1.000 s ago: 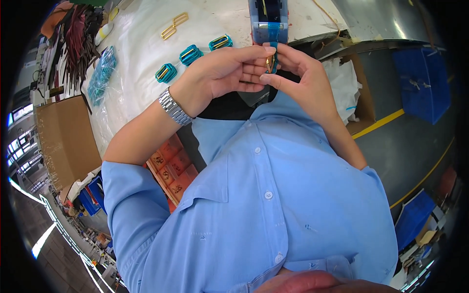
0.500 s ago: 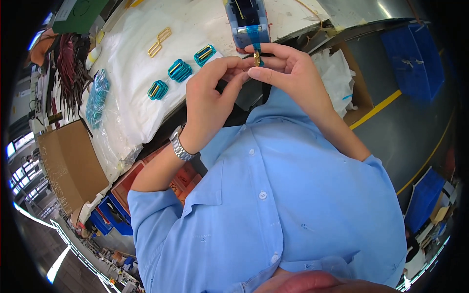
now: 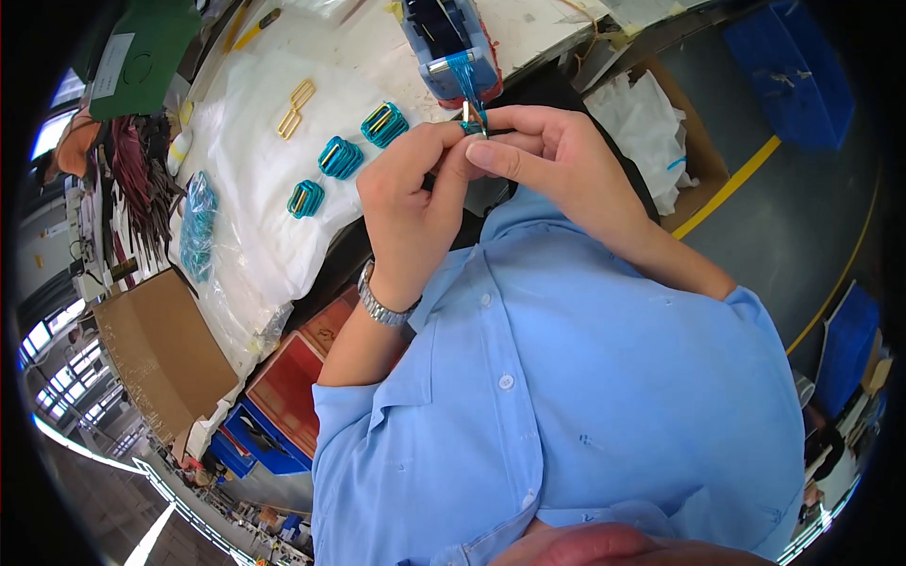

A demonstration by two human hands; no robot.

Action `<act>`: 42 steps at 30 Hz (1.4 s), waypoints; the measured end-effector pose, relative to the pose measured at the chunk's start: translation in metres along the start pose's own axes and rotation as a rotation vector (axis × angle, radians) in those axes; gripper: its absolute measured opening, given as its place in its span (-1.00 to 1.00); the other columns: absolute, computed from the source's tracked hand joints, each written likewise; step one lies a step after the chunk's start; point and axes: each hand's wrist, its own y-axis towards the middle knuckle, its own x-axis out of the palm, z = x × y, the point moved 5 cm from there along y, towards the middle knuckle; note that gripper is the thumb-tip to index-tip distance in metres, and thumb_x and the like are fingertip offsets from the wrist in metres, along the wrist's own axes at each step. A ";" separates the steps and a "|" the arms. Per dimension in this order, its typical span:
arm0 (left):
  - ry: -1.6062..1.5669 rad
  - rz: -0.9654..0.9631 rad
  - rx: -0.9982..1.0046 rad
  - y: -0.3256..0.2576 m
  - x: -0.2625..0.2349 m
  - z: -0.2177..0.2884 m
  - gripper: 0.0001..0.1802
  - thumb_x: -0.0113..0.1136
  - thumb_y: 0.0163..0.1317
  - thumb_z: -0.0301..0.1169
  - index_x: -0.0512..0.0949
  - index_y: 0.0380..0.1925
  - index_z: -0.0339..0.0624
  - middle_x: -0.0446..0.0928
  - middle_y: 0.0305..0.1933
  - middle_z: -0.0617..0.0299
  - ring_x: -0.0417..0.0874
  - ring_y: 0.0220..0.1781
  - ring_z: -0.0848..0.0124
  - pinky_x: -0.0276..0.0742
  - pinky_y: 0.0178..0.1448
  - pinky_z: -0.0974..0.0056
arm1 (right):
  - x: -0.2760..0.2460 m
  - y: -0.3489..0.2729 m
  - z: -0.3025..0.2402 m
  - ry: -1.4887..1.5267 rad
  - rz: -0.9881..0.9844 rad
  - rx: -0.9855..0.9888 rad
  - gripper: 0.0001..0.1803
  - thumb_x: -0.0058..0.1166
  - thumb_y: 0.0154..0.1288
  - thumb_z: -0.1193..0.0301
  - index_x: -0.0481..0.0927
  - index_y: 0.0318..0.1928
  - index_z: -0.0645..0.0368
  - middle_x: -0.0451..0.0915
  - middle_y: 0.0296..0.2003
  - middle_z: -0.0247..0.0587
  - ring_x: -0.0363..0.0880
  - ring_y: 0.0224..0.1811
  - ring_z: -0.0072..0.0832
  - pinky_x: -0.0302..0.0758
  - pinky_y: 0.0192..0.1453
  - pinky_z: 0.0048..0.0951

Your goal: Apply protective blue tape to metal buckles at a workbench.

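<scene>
A gold metal buckle (image 3: 467, 113) is pinched between the fingertips of both hands, close in front of the tape dispenser (image 3: 451, 71). Teal tape (image 3: 462, 74) runs from the dispenser's front edge down to the buckle and lies partly over it. My left hand (image 3: 413, 181) has its thumb and forefinger closed at the buckle's near left side. With thumb and curled fingers, my right hand (image 3: 566, 156) grips it from the right. Fingers cover much of the buckle. Left of my hands, teal-wrapped buckles sit in three stacks: one stack (image 3: 384, 124), a middle stack (image 3: 341, 158) and a smaller stack (image 3: 306, 199).
Two bare gold buckles (image 3: 295, 108) lie on the white table covering (image 3: 260, 160). A clear bag with teal contents (image 3: 197, 226) lies farther left, by dark red leather strips (image 3: 142, 179). An open cardboard box (image 3: 165, 344) stands below the table's left edge; white plastic (image 3: 637, 141) fills another at right.
The whole view has shifted slightly. The buckle has turned between my fingers, and the tape now slants from the dispenser to it. Both hands stay on the buckle.
</scene>
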 end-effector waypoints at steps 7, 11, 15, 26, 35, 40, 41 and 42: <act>-0.493 -0.362 -0.525 0.037 0.009 -0.040 -0.73 0.35 0.56 -0.34 0.72 -0.28 -0.34 0.56 -0.50 0.36 0.52 -0.54 0.62 0.41 -0.44 0.44 | -0.010 0.014 0.020 0.067 -0.091 -0.034 -0.61 0.27 0.56 0.42 0.68 0.25 0.42 0.85 -0.04 -0.11 0.85 0.01 -0.47 0.72 0.18 -0.44; -0.657 -0.458 -0.664 0.047 0.007 -0.044 -0.72 0.37 0.55 -0.32 0.72 -0.25 -0.36 0.50 -0.49 0.39 0.46 -0.54 0.63 0.44 -0.46 0.45 | -0.018 0.020 0.011 -0.124 -0.038 -0.171 -0.53 0.36 0.46 0.49 0.65 0.29 0.43 0.84 -0.01 -0.04 0.84 0.06 -0.42 0.73 0.22 -0.39; -0.667 -0.471 -0.711 0.051 0.004 -0.044 -0.74 0.38 0.54 -0.32 0.73 -0.24 -0.35 0.51 -0.48 0.39 0.45 -0.54 0.64 0.45 -0.48 0.45 | -0.016 0.028 0.006 -0.123 -0.014 -0.298 -0.45 0.44 0.40 0.50 0.63 0.33 0.42 0.86 -0.03 -0.06 0.85 0.05 -0.42 0.73 0.21 -0.39; -0.750 -0.581 -0.906 0.048 -0.003 -0.044 -0.77 0.31 0.59 -0.30 0.71 -0.09 -0.28 0.47 -0.48 0.45 0.40 -0.58 0.66 0.53 -0.50 0.40 | -0.007 0.022 0.009 -0.046 0.023 -0.235 -0.55 0.52 0.37 0.41 0.72 0.17 0.39 0.89 -0.12 -0.08 0.86 -0.09 -0.52 0.73 0.12 -0.46; -0.821 -0.624 -1.066 0.058 0.003 -0.052 -0.74 0.41 0.52 -0.30 0.67 -0.35 -0.20 0.46 -0.51 0.44 0.37 -0.59 0.63 0.55 -0.44 0.36 | -0.010 0.038 0.008 -0.094 -0.003 -0.324 -0.53 0.53 0.37 0.36 0.74 0.16 0.38 0.87 -0.14 -0.05 0.87 -0.10 -0.45 0.75 0.12 -0.42; -0.658 -0.480 -0.998 0.053 0.002 -0.052 -0.68 0.43 0.52 -0.27 0.65 -0.39 -0.21 0.48 -0.52 0.43 0.42 -0.59 0.63 0.58 -0.40 0.37 | -0.014 0.038 0.008 -0.110 0.059 -0.333 -0.54 0.54 0.36 0.34 0.76 0.14 0.37 0.87 -0.21 -0.11 0.85 -0.18 -0.49 0.75 0.05 -0.45; -0.534 -0.417 -0.896 0.054 -0.001 -0.049 -0.66 0.43 0.53 -0.25 0.66 -0.39 -0.24 0.52 -0.51 0.40 0.48 -0.57 0.62 0.60 -0.38 0.37 | -0.014 0.038 0.005 -0.123 0.058 -0.314 -0.56 0.54 0.36 0.34 0.77 0.11 0.37 0.86 -0.24 -0.13 0.85 -0.21 -0.51 0.75 0.01 -0.47; -0.532 -0.419 -0.897 0.050 -0.001 -0.045 -0.66 0.43 0.53 -0.25 0.66 -0.39 -0.24 0.52 -0.51 0.40 0.48 -0.57 0.62 0.60 -0.38 0.37 | -0.014 0.038 0.003 -0.137 0.057 -0.295 -0.57 0.55 0.35 0.33 0.79 0.09 0.37 0.86 -0.27 -0.14 0.84 -0.24 -0.53 0.74 -0.03 -0.48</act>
